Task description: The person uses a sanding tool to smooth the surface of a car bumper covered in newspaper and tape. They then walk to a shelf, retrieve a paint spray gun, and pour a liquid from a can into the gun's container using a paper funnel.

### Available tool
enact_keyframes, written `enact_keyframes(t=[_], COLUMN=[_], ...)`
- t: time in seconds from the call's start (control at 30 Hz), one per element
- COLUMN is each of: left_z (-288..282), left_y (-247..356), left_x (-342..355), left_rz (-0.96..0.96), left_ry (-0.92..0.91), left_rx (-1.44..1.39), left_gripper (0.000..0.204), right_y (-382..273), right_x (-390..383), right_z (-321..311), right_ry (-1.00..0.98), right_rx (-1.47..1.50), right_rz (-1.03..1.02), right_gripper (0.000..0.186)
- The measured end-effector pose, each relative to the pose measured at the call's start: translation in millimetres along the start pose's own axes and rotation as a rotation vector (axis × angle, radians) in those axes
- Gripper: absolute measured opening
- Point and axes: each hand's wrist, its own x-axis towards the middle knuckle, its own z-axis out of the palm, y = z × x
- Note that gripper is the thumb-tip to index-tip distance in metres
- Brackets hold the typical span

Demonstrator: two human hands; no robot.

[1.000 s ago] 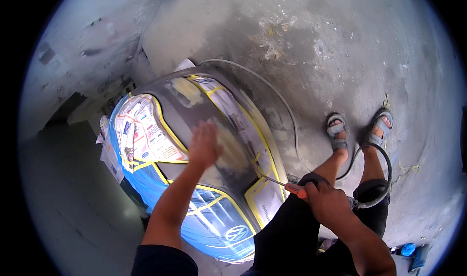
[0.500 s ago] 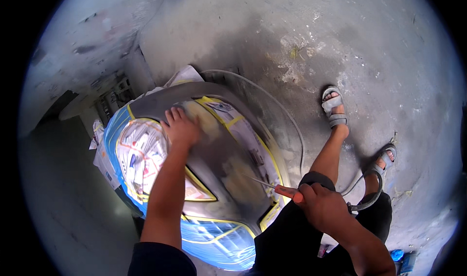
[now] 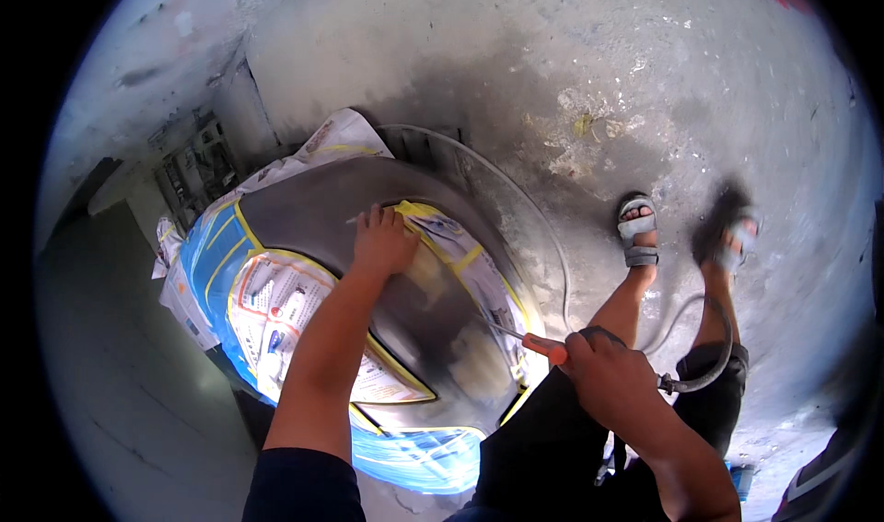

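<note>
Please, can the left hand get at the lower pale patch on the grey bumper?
Probably yes: between the left hand and the lower pale patch, the grey bumper looks uncovered, though the orange air blow gun points close by.

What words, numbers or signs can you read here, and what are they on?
None clearly readable.
Big paper sheet taped on the grey car part: print too small and blurred.
Paper strip and far paper flap: print too blurred.
Orange-handled tool: no lettering visible.
</note>
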Motion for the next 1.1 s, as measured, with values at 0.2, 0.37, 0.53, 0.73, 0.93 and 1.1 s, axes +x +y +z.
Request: enact_keyframes(t=[0.2, 0.37, 0.53, 0.73, 0.93, 1.1], left_z=[55.1, 30.4, -31.6, 15.9, 38.9, 37.0], left_y=[87.0, 40.5, -108.5, -271.5, -326.3, -203.0], left_x=[-58.3, -51.8, 23.0, 54.9, 98.0, 124.6], left_rz=[0.162, 0.075, -0.492, -0.876, -0.888, 0.078], left_ry=[0.055, 0.034, -0.270, -0.400, -0.305, -0.295], left_rx=[0.136, 0.020, -0.252, -0.169, -0.045, -0.218], left_gripper=[0.063, 0.068, 0.073, 0.083, 0.086, 0.074], right_y=[13.5, 2.3, -32.1, -51.0, -80.1, -104.8], right_x=[25.9, 54.2, 105.7, 171.8, 231.6, 267.1], right_z=[-42.6, -79.4, -94.9, -79.3, -83.2, -81.7], right_ry=[-0.079, -0.148, -0.269, -0.278, -0.304, -0.346], right_rx=[-0.071, -0.054, -0.041, 0.053, 0.075, 0.059], right_rz=[-0.053, -0.016, -0.019, -0.023, -0.005, 0.015], right_gripper=[0.019, 0.023, 0.025, 0.023, 0.020, 0.022])
